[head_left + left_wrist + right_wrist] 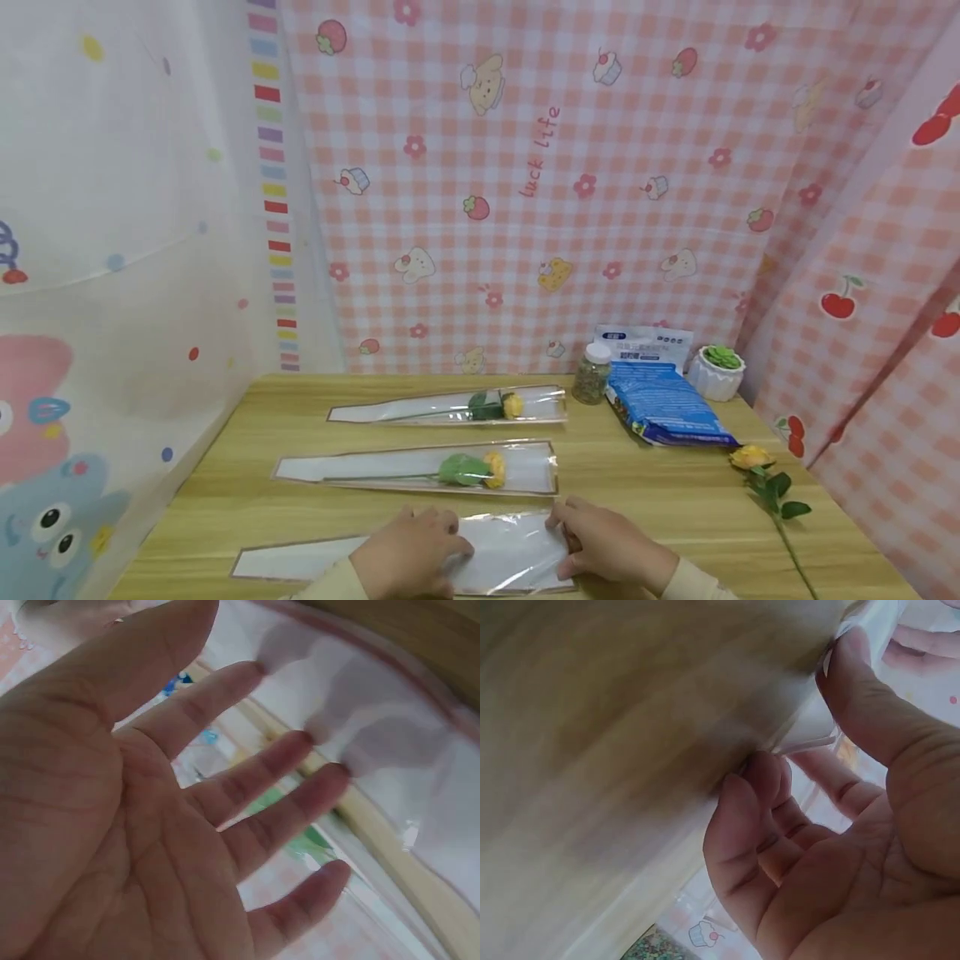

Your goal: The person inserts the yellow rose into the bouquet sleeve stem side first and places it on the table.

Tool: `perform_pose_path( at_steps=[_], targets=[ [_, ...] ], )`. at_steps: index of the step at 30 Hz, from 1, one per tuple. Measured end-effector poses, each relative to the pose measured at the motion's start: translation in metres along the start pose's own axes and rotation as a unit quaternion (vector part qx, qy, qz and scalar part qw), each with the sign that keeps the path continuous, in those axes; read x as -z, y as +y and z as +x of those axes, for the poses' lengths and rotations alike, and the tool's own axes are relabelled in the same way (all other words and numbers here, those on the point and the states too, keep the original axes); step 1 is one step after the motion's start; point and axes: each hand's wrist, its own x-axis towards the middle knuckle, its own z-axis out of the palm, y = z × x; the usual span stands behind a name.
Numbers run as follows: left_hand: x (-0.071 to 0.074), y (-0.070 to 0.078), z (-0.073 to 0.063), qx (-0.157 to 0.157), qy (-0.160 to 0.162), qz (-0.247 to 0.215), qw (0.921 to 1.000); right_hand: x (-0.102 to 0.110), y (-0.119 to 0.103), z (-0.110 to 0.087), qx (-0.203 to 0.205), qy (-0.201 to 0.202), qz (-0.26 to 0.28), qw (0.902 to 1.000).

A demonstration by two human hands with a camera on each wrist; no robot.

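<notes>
A clear flower sleeve (513,546) with a white backing and brown edging lies flat at the front of the table, its narrow end to the left. My left hand (411,550) rests on its middle; the left wrist view shows the fingers (232,776) nearly straight, tips on the film. At the sleeve's wide right end is my right hand (611,542). In the right wrist view its thumb and curled fingers (735,825) hold the edge of that end. To the right lies a loose yellow rose (752,457) with a green stem.
Behind are two more sleeves, a nearer one (360,465) and a farther one (420,408), each with a yellow rose inside. At the back right stand a capped jar (592,379), a blue packet (667,404), a white pouch (645,343) and a potted succulent (717,375). Patterned curtains (525,233) surround the table.
</notes>
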Motion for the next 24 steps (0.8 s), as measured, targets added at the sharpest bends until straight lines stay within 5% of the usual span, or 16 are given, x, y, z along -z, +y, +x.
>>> perform_pose_path(
  at_steps=[7, 12, 18, 24],
  targets=[
    [0.001, 0.006, 0.003, 0.008, -0.004, 0.009, 0.9999, -0.002, -0.006, 0.0, 0.003, 0.046, 0.012, 0.9989],
    [0.005, 0.011, 0.004, 0.011, -0.02, 0.0, 0.9997, -0.002, -0.013, 0.0, -0.039, 0.077, 0.065, 0.9942],
    [0.007, 0.013, 0.004, 0.011, -0.012, -0.01, 0.9998, -0.006, -0.019, 0.002, -0.066, 0.067, 0.236, 0.9673],
    [0.007, 0.013, 0.004, 0.004, -0.005, -0.011, 0.9999, -0.005, -0.023, 0.002, -0.044, 0.046, 0.323, 0.9444]
  ],
)
